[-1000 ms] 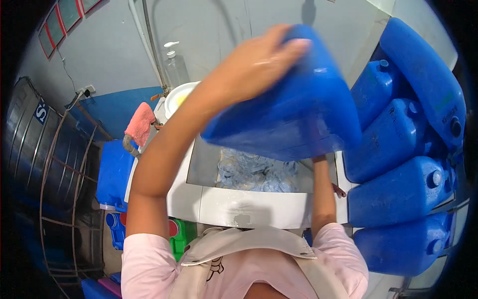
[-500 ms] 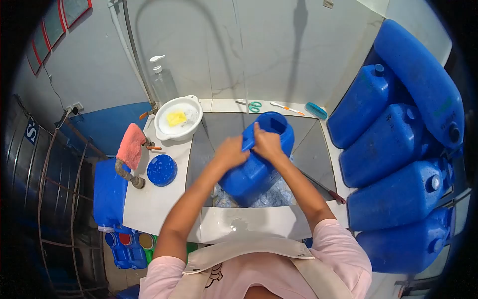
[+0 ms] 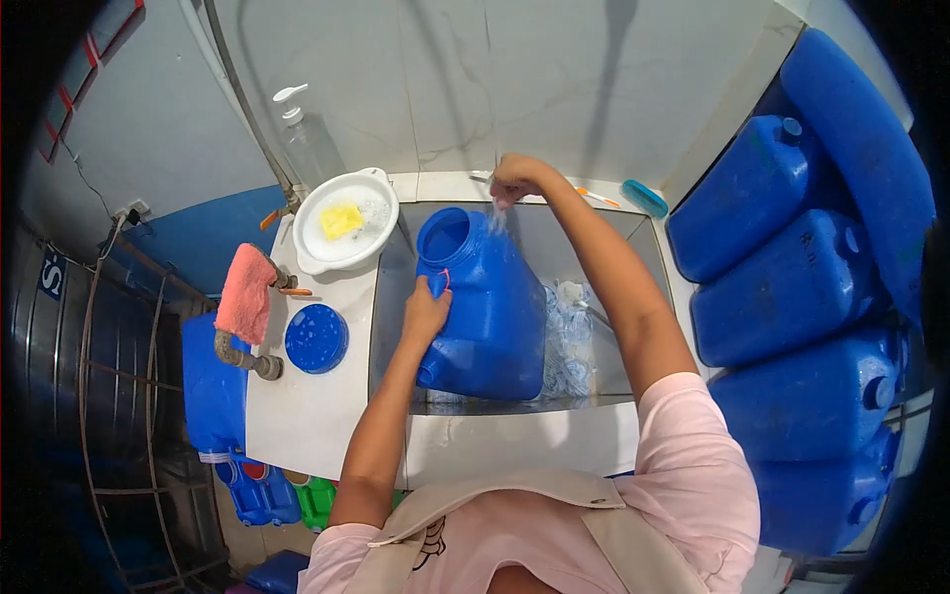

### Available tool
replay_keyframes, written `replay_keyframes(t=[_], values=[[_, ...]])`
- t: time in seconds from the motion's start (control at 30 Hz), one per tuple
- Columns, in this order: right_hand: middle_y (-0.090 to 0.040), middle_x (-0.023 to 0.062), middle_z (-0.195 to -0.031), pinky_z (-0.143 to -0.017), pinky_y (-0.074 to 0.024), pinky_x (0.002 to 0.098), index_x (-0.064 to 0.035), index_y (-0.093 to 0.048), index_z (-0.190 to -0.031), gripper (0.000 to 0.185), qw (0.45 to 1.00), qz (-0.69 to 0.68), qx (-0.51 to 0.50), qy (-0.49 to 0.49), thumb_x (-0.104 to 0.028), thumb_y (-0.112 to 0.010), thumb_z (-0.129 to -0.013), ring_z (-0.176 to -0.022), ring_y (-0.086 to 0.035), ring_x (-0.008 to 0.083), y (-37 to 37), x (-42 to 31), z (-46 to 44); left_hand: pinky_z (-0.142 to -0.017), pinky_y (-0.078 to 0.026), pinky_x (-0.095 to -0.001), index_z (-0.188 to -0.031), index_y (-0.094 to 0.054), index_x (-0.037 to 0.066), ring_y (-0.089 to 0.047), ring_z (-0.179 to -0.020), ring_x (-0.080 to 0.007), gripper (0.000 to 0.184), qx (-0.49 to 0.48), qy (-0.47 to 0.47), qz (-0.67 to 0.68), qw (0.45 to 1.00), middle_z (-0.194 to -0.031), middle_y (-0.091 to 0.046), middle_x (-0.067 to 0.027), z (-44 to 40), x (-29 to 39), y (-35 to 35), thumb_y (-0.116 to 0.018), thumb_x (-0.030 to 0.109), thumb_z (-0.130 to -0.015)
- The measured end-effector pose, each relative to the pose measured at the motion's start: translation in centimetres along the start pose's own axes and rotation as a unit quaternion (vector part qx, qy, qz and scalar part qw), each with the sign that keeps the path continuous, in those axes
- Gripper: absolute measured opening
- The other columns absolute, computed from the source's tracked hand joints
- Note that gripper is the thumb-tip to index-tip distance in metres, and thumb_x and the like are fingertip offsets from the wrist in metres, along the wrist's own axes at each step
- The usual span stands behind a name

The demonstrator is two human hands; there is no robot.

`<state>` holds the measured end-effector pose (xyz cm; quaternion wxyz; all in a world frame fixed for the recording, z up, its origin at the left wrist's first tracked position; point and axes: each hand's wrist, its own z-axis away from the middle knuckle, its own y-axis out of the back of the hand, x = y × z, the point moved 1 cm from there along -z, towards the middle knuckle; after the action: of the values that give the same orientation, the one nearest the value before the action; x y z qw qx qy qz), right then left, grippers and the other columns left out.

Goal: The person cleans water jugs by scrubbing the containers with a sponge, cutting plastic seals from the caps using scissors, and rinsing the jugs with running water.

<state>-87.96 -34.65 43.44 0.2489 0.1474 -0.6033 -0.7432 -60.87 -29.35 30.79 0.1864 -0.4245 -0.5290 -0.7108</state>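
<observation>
Left grip (image 3: 426,315), blue jug (image 3: 490,322) held, extending rightward

The jug (image 3: 485,327) in my left fingers (image 3: 424,297) is deep blue, over a grey sink (image 3: 391,287) in a white bench (image 3: 322,426). At the bench's back left corner I see a white basin (image 3: 317,252) with a yellow sponge (image 3: 341,222); by the left edge, a blue lid (image 3: 317,339) speckled pale and a salmon-pink cloth (image 3: 247,297). My sleeves (image 3: 693,436) are pale pink.
</observation>
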Motion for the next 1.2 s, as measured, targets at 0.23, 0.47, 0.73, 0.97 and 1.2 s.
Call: replay_keyframes(t=[0.23,0.47,0.73,0.97,1.2], values=[[-0.064,0.0215,-0.084,-0.066,-0.0575,0.0298,0.0103,-0.06,-0.085,0.018,0.607,-0.72,0.065,-0.33,0.002,-0.045,-0.081,-0.068,-0.066,0.0259,1.9,-1.8,-0.1,-0.076,-0.047,-0.0452,-0.115,-0.05,-0.001,-0.06,-0.087,-0.0433,0.051,-0.116,-0.189,-0.072,0.972,-0.095,-0.062,-0.0252,-4.3,2.9,1.0,-0.061,0.036,-0.082],[-0.062,0.0171,-0.08,-0.061,-0.0568,0.0284,0.0066,-0.06,-0.08,0.012,0.619,-0.699,0.109,-0.341,-0.001,-0.051,-0.081,-0.066,-0.066,0.0232,3.4,-1.9,0.4,-0.079,-0.044,-0.0435,-0.098,-0.058,0.004,-0.057,-0.091,-0.0367,0.043,0.096,-0.365,-0.262,0.888,-0.094,-0.06,-0.0185,-8.1,6.8,-4.3,-0.056,0.044,-0.083],[-0.061,0.0154,-0.076,-0.057,-0.0547,0.0287,0.0062,-0.061,-0.078,0.011,0.661,-0.661,0.15,-0.322,-0.001,-0.053,-0.075,-0.063,-0.065,0.0227,2.0,-1.4,0.3,-0.068,-0.047,-0.0487,-0.093,-0.058,0.005,-0.059,-0.074,-0.0427,0.046,-0.227,-0.312,-0.194,0.902,-0.075,-0.061,-0.0236,-4.3,8.4,-0.7,-0.062,0.048,-0.077],[-0.06,0.0252,-0.099,-0.08,-0.0499,0.0427,0.005,-0.063,-0.088,0.02,0.884,-0.188,0.163,-0.395,-0.008,-0.057,-0.075,-0.087,-0.062,0.0381,-10.3,4.5,-1.0,-0.069,-0.046,-0.0462,-0.087,-0.057,0.006,-0.058,-0.083,-0.0372,0.029,-0.158,-0.274,-0.137,0.939,-0.088,-0.061,-0.016,3.5,1.9,1.9,-0.064,0.026,-0.068],[-0.058,0.023,-0.107,-0.08,-0.0507,0.0411,0.0035,-0.062,-0.093,0.024,0.836,-0.206,0.161,-0.483,-0.012,-0.059,-0.075,-0.095,-0.061,0.0357,-11.7,1.8,-0.1,-0.065,-0.047,-0.045,-0.081,-0.055,0.007,-0.06,-0.079,-0.0315,0.027,-0.107,-0.263,-0.168,0.944,-0.083,-0.061,-0.0111,6.1,-1.0,1.9,-0.065,0.028,-0.067]])
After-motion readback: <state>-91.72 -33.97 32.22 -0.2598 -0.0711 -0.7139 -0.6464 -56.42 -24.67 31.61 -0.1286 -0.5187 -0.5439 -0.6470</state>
